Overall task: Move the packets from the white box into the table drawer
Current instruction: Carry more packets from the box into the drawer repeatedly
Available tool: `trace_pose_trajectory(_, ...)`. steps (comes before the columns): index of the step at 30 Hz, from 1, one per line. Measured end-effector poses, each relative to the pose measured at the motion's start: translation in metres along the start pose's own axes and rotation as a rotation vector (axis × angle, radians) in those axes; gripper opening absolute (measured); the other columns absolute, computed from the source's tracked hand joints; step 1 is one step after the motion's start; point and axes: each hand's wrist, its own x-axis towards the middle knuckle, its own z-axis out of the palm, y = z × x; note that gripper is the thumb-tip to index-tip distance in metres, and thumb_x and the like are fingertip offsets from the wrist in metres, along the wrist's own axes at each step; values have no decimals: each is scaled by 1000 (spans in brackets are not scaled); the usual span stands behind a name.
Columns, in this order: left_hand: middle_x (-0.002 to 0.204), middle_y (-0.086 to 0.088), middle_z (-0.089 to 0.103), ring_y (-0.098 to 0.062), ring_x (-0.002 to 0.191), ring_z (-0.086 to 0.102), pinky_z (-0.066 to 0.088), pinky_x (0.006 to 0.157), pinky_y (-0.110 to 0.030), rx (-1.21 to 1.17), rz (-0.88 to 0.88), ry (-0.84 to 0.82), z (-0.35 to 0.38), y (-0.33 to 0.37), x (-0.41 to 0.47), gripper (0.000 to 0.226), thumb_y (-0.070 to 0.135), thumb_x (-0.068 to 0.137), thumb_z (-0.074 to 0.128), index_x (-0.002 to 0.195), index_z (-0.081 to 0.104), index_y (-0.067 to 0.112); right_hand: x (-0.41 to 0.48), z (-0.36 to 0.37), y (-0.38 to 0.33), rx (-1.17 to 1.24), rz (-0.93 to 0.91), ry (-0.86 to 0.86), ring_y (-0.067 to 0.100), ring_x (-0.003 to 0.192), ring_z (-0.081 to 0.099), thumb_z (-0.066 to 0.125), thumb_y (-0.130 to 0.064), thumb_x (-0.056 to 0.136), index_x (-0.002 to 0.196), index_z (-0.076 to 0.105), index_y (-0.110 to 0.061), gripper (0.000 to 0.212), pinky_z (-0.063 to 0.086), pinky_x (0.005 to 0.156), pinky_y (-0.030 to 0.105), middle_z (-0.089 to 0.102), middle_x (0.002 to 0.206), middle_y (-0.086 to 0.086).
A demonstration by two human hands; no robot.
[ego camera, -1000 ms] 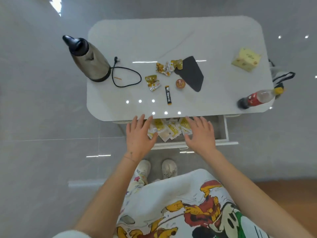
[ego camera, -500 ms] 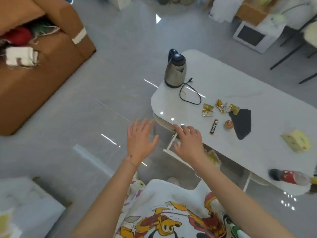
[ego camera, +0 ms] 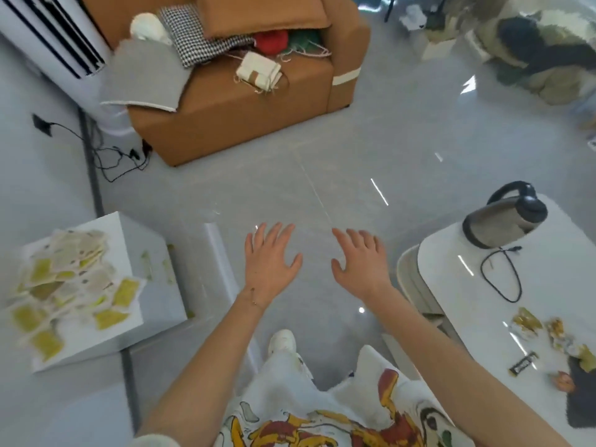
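Now swung further left, white box (ego camera: 153, 287), packets (ego camera: 64, 285) more visible

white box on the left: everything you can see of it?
The white box is a plain, smooth-walled cube standing on the grey floor at the lower left of the view. Its top is covered edge to edge with loosely piled yellow and pale packets. Blurred greenish marks show on its right wall; what they are cannot be told. Neither the left hand nor the right hand touches it.
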Motion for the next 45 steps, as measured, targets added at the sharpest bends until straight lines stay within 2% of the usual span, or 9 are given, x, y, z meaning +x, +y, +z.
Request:
trace_pose_trajectory(5, 149, -2, 42, -31, 142, 25, 14, 116, -49, -20, -133, 72, -38, -82, 9, 71, 60, 81, 30, 144, 41, 27, 59, 5, -86, -16, -137, -9, 36, 132, 37, 47, -40, 84, 146, 37, -23, 64, 24, 111, 49, 46, 143, 10)
trace_pose_trajectory(8, 148, -1, 43, -31, 142, 25, 15, 116, -50, -47, -230, 107, -54, -122, 9, 69, 59, 83, 31, 143, 42, 27, 88, 6, -134, -56, -232, -44, 32, 135, 32, 51, -39, 89, 148, 30, -25, 65, 21, 113, 45, 41, 146, 7)
trace_pose_trajectory(13, 144, -4, 47, -35, 139, 31, 20, 113, -53, -74, -351, 193, -71, -175, 6, 65, 55, 83, 39, 141, 45, 25, 131, 12, -205, -99, -374, -88, 29, 138, 27, 45, -40, 92, 150, 22, -27, 64, 18, 115, 44, 36, 149, 6)
trace_pose_trajectory(18, 139, -7, 53, -38, 134, 38, 24, 110, -54, -68, -453, 261, -77, -228, 12, 67, 56, 81, 37, 138, 50, 22, 175, 31, -269, -147, -495, -156, 29, 138, 26, 45, -40, 92, 150, 22, -27, 64, 17, 115, 44, 34, 149, 5)
trace_pose_trajectory(26, 145, -2, 46, -33, 141, 28, 19, 114, -52, -150, -731, 241, -85, -303, 17, 73, 62, 80, 29, 142, 44, 26, 237, 55, -379, -220, -700, -249, 28, 139, 26, 45, -41, 92, 151, 22, -26, 65, 17, 115, 44, 33, 151, 5)
trace_pose_trajectory(31, 143, -5, 50, -35, 139, 32, 23, 113, -52, -242, -980, 317, -87, -345, 0, 77, 62, 77, 30, 140, 49, 22, 257, 72, -433, -263, -782, -354, 26, 140, 23, 43, -41, 93, 151, 19, -28, 65, 16, 115, 42, 30, 153, 4)
trace_pose_trajectory(39, 146, -2, 45, -30, 139, 33, 24, 114, -47, -448, -1350, 312, -38, -408, -41, 83, 69, 73, 31, 141, 45, 25, 276, 141, -495, -330, -858, -483, 23, 140, 24, 41, -42, 94, 152, 17, -29, 63, 18, 115, 38, 28, 153, 1)
trace_pose_trajectory(43, 156, -6, 27, -28, 144, 20, 18, 116, -44, -571, -1523, 227, 17, -461, -54, 77, 59, 84, 55, 149, 28, 28, 285, 215, -529, -306, -853, -533, 22, 138, 27, 43, -42, 95, 151, 21, -29, 62, 22, 112, 36, 29, 153, 1)
trace_pose_trajectory(45, 158, -9, 18, -29, 145, 14, 18, 116, -45, -621, -1609, 238, 55, -493, -54, 85, 58, 83, 61, 151, 19, 28, 291, 263, -545, -309, -840, -543, 22, 137, 29, 44, -43, 94, 151, 22, -29, 62, 25, 110, 36, 30, 153, 1)
